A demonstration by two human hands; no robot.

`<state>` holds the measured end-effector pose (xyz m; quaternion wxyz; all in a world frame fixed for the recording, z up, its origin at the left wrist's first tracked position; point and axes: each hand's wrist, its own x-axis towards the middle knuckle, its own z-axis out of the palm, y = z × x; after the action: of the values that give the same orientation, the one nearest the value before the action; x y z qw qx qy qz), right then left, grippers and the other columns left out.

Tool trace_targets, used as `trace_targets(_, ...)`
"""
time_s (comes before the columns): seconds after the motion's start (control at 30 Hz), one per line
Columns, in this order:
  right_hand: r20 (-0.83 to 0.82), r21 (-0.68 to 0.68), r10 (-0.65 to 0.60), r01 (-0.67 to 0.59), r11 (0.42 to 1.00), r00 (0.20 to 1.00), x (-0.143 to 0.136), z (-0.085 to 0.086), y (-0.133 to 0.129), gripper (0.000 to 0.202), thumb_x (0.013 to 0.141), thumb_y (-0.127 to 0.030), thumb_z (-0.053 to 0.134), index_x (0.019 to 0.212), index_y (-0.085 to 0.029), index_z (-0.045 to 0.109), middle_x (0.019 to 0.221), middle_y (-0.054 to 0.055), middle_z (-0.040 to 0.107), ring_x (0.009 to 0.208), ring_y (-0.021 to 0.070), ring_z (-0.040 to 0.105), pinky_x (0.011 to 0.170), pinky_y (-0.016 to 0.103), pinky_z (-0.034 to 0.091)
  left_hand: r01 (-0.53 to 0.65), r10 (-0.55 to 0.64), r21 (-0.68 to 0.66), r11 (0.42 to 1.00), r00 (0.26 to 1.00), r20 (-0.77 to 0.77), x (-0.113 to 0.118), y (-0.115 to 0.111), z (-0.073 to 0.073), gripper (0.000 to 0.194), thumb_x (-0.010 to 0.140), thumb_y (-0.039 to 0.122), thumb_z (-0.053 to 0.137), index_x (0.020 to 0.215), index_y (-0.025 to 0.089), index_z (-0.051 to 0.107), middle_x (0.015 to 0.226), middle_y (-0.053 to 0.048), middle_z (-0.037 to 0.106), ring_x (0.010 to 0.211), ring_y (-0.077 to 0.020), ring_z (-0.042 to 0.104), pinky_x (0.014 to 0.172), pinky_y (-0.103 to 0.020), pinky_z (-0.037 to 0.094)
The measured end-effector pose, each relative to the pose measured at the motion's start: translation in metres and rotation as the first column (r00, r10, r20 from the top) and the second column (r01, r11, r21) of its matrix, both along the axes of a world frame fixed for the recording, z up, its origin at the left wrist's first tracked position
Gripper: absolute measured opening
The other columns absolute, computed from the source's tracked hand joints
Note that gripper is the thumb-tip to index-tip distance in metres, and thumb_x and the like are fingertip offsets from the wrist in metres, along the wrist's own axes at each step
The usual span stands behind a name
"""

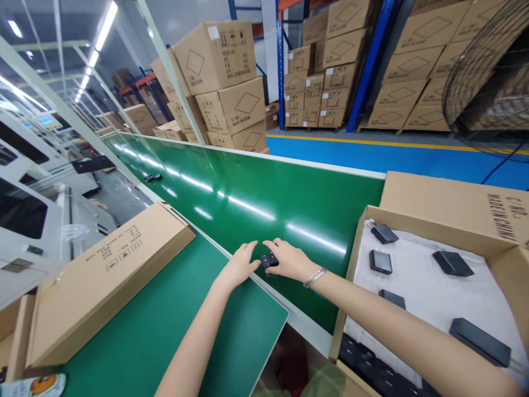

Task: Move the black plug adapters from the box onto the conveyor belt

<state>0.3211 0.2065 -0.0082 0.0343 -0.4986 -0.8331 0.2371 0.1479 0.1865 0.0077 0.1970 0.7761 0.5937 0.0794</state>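
Observation:
Over the near edge of the green conveyor belt point(264, 190), my right hand point(290, 260) has its thumb and fingers around a small cluster of black power adapters point(268, 259). Just left of them is my left hand point(241, 266), fingers apart and curved, its thumb tip close to the adapters; whether it touches them I cannot tell. An open cardboard box point(353, 264) stands to the right, under my right forearm. On its white lining lie several loose black adapters, one of them a plug adapter point(381, 262), and more are packed in rows at its near side.
A flat closed carton point(103, 275) lies on the green side table point(185, 325) at left. Farther along the belt sit small black pieces point(152, 177). Stacked cartons point(231, 105) line the far side. A fan point(487, 82) stands at upper right.

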Motion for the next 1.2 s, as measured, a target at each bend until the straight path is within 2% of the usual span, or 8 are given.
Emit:
trace_targets(0.2,-0.123,-0.093,-0.04,0.029,0.995,0.992,-0.005,-0.006,-0.005,0.033,0.084,-0.048,0.054,0.103,-0.022,0.059,0.105,0.012,0.058,0.108,0.0324,0.052,0.084,0.044,0.044,-0.267,0.148,0.295,0.917,0.918,0.369,0.0,-0.069,-0.018,0.025,0.09,0.014,0.036,0.106,0.022,0.053,0.101,-0.007,0.062,0.097,-0.0198,0.06,0.086,-0.036,0.05)
trace_targets(0.4,-0.375,-0.412,-0.181,0.011,0.911,0.909,0.034,0.015,-0.02,0.052,0.092,-0.059,0.018,0.113,-0.022,0.05,0.093,0.007,0.061,0.078,0.0192,0.062,0.06,0.031,0.051,-0.318,0.171,0.362,0.876,0.908,0.384,0.009,-0.075,-0.029,0.023,0.088,0.011,0.039,0.097,0.022,0.057,0.096,-0.006,0.062,0.094,-0.0201,0.059,0.083,-0.036,0.05)
trace_targets(0.47,-0.484,-0.588,-0.302,-0.049,0.808,0.822,0.056,0.025,-0.043,0.056,0.092,-0.061,0.011,0.115,-0.024,0.044,0.085,0.004,0.059,0.068,0.0173,0.061,0.047,0.026,0.048,-0.319,0.17,0.36,0.877,0.906,0.389,0.008,-0.07,-0.03,0.022,0.088,0.01,0.039,0.095,0.022,0.057,0.093,-0.004,0.062,0.091,-0.0192,0.059,0.082,-0.035,0.051)
trace_targets(0.6,-0.537,-0.842,-0.742,-0.315,0.439,0.401,0.093,0.035,-0.1,0.042,0.088,-0.063,0.037,0.101,-0.024,0.046,0.075,0.001,0.058,0.064,0.0172,0.062,0.039,0.019,0.039,-0.309,0.157,0.353,0.883,0.904,0.398,0.006,-0.067,-0.03,0.02,0.088,0.011,0.039,0.091,0.021,0.057,0.093,-0.004,0.062,0.092,-0.0196,0.058,0.084,-0.036,0.049)
trace_targets(0.67,-0.518,-0.826,-0.806,-0.412,0.384,0.286,0.103,0.035,-0.124,0.041,0.088,-0.062,0.04,0.093,-0.023,0.047,0.07,0.001,0.059,0.057,0.0144,0.061,0.043,0.019,0.041,-0.302,0.15,0.348,0.887,0.904,0.401,0.006,-0.067,-0.031,0.02,0.088,0.012,0.039,0.09,0.021,0.057,0.094,-0.005,0.061,0.094,-0.02,0.057,0.086,-0.037,0.048)
trace_targets(0.83,-0.535,-0.718,-0.825,-0.613,0.33,0.182,0.111,0.03,-0.154,0.044,0.088,-0.064,0.038,0.084,-0.021,0.045,0.065,0.001,0.06,0.052,0.0133,0.061,0.045,0.018,0.039,-0.281,0.142,0.343,0.896,0.915,0.379,0.004,-0.066,-0.031,0.019,0.088,0.013,0.039,0.091,0.02,0.057,0.093,-0.004,0.061,0.095,-0.0197,0.056,0.089,-0.037,0.047)
trace_targets(1.03,-0.519,-0.754,-0.824,-0.575,0.317,0.225,0.11,0.036,-0.157,0.043,0.086,-0.064,0.037,0.082,-0.021,0.038,0.062,-0.001,0.057,0.05,0.0142,0.06,0.045,0.019,0.04,-0.246,0.133,0.387,0.888,0.946,0.296,0.006,-0.072,-0.027,0.023,0.089,0.013,0.037,0.098,0.02,0.057,0.098,-0.006,0.06,0.099,-0.0213,0.056,0.091,-0.039,0.047)
trace_targets(1.2,-0.515,-0.784,-0.816,-0.529,0.325,0.263,0.11,0.042,-0.159,0.047,0.083,-0.069,0.035,0.081,-0.022,0.035,0.059,-0.003,0.054,0.047,0.0137,0.058,0.043,0.02,0.04,0.129,-0.171,0.483,0.866,0.984,0.044,0.022,-0.084,-0.024,0.024,0.091,0.018,0.038,0.105,0.019,0.057,0.112,-0.011,0.057,0.114,-0.0247,0.05,0.094,-0.041,0.048)
